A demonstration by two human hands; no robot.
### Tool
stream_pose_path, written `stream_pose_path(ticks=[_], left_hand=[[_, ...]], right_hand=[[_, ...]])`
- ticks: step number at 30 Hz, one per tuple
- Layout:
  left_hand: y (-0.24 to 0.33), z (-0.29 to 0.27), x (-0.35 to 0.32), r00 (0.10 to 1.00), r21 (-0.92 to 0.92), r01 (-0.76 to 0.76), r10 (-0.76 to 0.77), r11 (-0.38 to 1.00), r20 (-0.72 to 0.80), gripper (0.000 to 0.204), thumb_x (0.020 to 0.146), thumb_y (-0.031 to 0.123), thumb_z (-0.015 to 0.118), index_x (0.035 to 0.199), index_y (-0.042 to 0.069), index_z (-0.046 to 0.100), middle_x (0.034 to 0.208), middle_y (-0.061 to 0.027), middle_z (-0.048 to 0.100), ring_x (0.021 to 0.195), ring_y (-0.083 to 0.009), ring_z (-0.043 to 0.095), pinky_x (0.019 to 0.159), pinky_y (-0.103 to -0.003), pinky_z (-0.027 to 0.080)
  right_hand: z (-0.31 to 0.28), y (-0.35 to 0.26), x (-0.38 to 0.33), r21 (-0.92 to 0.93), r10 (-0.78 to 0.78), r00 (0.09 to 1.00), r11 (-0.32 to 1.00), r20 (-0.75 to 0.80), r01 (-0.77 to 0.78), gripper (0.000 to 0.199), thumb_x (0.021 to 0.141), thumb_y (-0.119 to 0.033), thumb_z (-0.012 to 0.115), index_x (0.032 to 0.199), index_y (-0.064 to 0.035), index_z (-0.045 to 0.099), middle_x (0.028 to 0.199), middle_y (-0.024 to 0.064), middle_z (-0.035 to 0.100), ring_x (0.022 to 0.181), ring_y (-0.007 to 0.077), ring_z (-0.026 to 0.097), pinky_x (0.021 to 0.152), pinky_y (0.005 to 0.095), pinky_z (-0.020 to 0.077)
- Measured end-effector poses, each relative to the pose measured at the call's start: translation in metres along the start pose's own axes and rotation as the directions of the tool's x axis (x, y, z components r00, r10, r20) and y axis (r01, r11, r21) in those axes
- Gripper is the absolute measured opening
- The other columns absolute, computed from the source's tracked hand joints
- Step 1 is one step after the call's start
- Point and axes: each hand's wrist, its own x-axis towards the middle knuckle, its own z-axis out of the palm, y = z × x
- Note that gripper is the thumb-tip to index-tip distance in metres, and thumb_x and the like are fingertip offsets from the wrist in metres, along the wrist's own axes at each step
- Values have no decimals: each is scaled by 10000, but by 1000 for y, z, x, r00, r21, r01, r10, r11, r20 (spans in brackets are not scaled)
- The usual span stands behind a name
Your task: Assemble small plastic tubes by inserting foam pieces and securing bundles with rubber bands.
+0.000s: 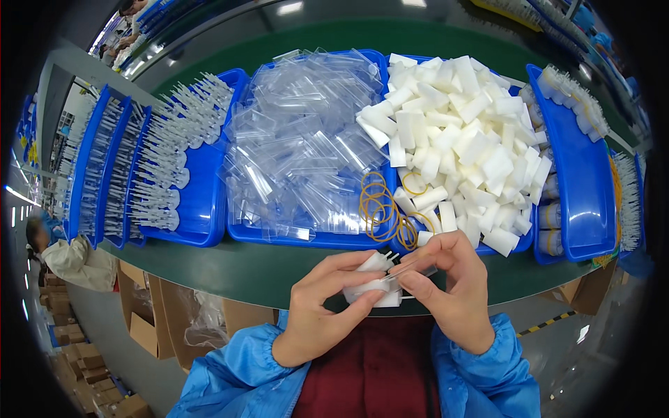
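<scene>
Fingers (pixel 362 268) of both hands closed on a small bundle of white foam blocks (pixel 373 287) above the near edge of the green worktop (pixel 237 268).

The left hand (pixel 322 306) grips the foam blocks from the left and below; the right hand (pixel 453 292) pinches a clear plastic sleeve (pixel 411 268) at the bundle's top right. Thin white pins project from the bundle's upper end. Just beyond the hands, yellow rubber bands (pixel 380 209) lie in a blue tray (pixel 306 239) between a pile of clear sleeves (pixel 300 139) and a heap of loose foam blocks (pixel 460 132). Further blue trays (pixel 202 216) to the left hold rows of white pins.
</scene>
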Motion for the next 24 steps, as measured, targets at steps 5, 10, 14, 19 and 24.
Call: stream_pose_path(ticks=[5,10,14,19,24], left_hand=[[11,-2,4,987,266,-160,155,951,41,371,798,56,818,1161,59,746,1269,-167,656,1071,-278,697,877,-345,586],[12,-5,5,968,380,-246,244,892,55,406,777,103,837,1170,65,744,1302,-167,644,1068,-293,699,854,-356,598],[15,-7,6,967,294,-254,238,921,89,402,813,54,803,1205,36,716,1357,-182,595,1110,-297,686,878,-367,603],[8,-11,-1,998,-401,-54,47,914,-29,320,872,-128,677,1184,-76,624,1335,-177,454,1229,-396,602,1008,-436,589],[-12,-9,-5,974,-428,-217,225,877,-32,300,821,-147,728,1074,-52,598,1170,-149,493,1186,-443,618,1022,-471,561]], right_hand=[[9,8,-5,-95,-179,982,980,-56,173,405,850,-65,807,1113,10,508,998,136,720,943,172,705,853,286,538],[4,2,-1,-112,-139,989,983,57,144,386,852,-22,791,1109,12,504,1004,155,730,948,179,709,854,293,546],[6,2,-1,-62,-134,991,989,23,135,369,852,-6,782,1097,11,506,984,151,738,936,174,709,848,292,547],[-2,-9,3,89,-93,995,991,-41,96,373,841,12,782,1087,5,501,997,154,733,988,175,691,866,304,539],[13,0,-15,176,1,1000,984,-5,-1,494,796,-62,857,1136,-15,502,1053,129,696,1064,171,646,987,330,466]])
